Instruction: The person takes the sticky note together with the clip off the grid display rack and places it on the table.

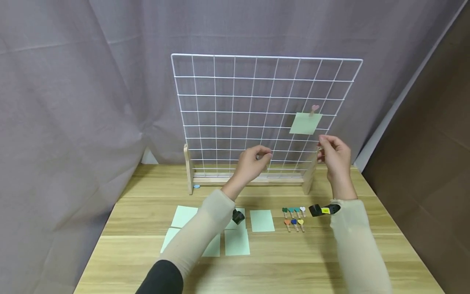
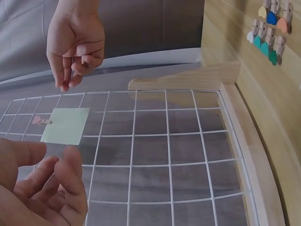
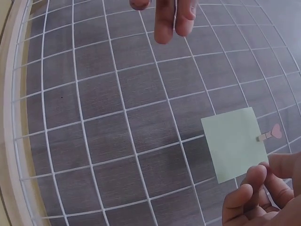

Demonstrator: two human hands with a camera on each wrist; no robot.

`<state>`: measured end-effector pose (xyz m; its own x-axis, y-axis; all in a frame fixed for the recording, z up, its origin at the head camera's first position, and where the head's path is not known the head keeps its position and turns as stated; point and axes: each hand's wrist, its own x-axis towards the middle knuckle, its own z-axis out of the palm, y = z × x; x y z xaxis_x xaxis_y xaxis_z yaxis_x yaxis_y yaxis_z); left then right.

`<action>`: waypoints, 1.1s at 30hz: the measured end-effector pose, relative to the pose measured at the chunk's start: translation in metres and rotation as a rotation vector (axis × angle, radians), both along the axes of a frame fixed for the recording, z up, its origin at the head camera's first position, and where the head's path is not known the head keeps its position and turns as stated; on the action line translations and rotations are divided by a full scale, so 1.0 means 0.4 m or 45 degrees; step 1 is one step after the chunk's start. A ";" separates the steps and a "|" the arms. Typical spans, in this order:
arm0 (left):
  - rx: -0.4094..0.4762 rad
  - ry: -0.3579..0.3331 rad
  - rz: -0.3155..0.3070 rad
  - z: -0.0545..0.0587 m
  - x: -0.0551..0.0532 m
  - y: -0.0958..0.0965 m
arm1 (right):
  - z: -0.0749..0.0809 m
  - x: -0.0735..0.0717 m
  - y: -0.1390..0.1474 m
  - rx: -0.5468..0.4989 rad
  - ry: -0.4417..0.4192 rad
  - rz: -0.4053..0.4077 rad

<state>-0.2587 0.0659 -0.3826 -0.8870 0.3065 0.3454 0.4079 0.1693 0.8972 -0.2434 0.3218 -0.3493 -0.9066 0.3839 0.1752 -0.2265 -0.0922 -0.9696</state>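
A pale green paper note (image 1: 306,123) hangs on the right part of a white wire grid (image 1: 267,56), held by a small wooden clip with a pink heart (image 1: 314,108). My right hand (image 1: 335,157) is just below and right of the note, fingers loosely bent with nothing in them. In the right wrist view its fingertips (image 3: 256,175) overlap the note's lower corner. Left of the note and lower, my left hand (image 1: 254,162) hovers in front of the grid, thumb and fingers apart in the left wrist view and holding nothing.
More green notes (image 1: 262,221) lie on the wooden table (image 1: 271,269), some partly behind my left sleeve. Right of them are several heart clips (image 1: 294,222) in two rows. A wooden stand (image 1: 249,181) supports the grid; a grey curtain (image 1: 92,102) hangs behind.
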 end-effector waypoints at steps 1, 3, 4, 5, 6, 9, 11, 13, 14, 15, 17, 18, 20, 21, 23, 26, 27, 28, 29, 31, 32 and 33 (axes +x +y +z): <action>0.002 -0.006 -0.002 0.004 -0.002 0.004 | 0.004 -0.002 0.001 -0.002 0.003 0.001; 0.007 -0.012 -0.008 0.013 -0.007 0.012 | 0.013 -0.006 0.003 -0.006 0.008 0.002; 0.005 -0.012 -0.008 0.018 -0.009 0.015 | 0.017 -0.008 0.003 -0.011 0.014 0.003; 0.006 -0.014 -0.011 0.023 -0.010 0.018 | 0.022 -0.011 0.004 -0.013 0.017 0.002; 0.007 -0.014 -0.014 0.027 -0.013 0.022 | 0.026 -0.013 0.004 -0.015 0.023 0.001; 0.003 -0.012 -0.022 0.039 -0.019 0.030 | 0.038 -0.019 0.003 -0.025 0.032 -0.009; -0.008 -0.021 -0.027 0.045 -0.021 0.035 | 0.046 -0.022 0.002 -0.023 0.029 -0.015; -0.033 -0.029 -0.030 0.050 -0.024 0.040 | 0.053 -0.026 0.001 -0.016 0.025 -0.018; -0.045 -0.031 -0.034 0.053 -0.025 0.043 | 0.056 -0.028 0.001 -0.006 0.023 -0.020; -0.053 -0.034 -0.038 0.055 -0.026 0.046 | 0.060 -0.030 0.001 0.001 0.022 -0.021; -0.076 -0.025 -0.042 0.061 -0.030 0.052 | 0.068 -0.034 0.002 0.016 0.028 -0.027; -0.080 -0.024 -0.047 0.063 -0.032 0.056 | 0.072 -0.037 0.003 0.015 0.033 -0.028; -0.073 -0.032 -0.064 0.066 -0.037 0.065 | 0.082 -0.043 0.006 0.001 0.052 -0.034; -0.067 -0.039 -0.073 0.069 -0.039 0.070 | 0.087 -0.046 0.008 -0.007 0.059 -0.038; -0.058 -0.055 -0.088 0.073 -0.042 0.079 | 0.097 -0.051 0.012 -0.024 0.072 -0.041; -0.054 -0.078 -0.093 0.079 -0.047 0.091 | 0.113 -0.057 0.017 -0.036 0.076 -0.040; -0.056 -0.083 -0.094 0.081 -0.048 0.095 | 0.117 -0.058 0.017 -0.028 0.072 -0.037; -0.060 -0.087 -0.095 0.083 -0.051 0.099 | 0.121 -0.060 0.016 -0.019 0.070 -0.035; -0.063 -0.092 -0.099 0.084 -0.054 0.103 | 0.125 -0.061 0.015 -0.012 0.070 -0.035; -0.075 -0.107 -0.104 0.087 -0.059 0.112 | 0.130 -0.063 0.011 0.026 0.066 -0.041; -0.088 -0.115 -0.103 0.089 -0.062 0.117 | 0.132 -0.064 0.009 0.041 0.067 -0.043; -0.102 -0.113 -0.104 0.091 -0.066 0.122 | 0.135 -0.064 0.007 0.066 0.066 -0.048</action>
<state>-0.2851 0.1145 -0.3462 -0.8840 0.4021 0.2384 0.3429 0.2111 0.9154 -0.2691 0.3244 -0.2954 -0.8809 0.4066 0.2421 -0.2787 -0.0323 -0.9598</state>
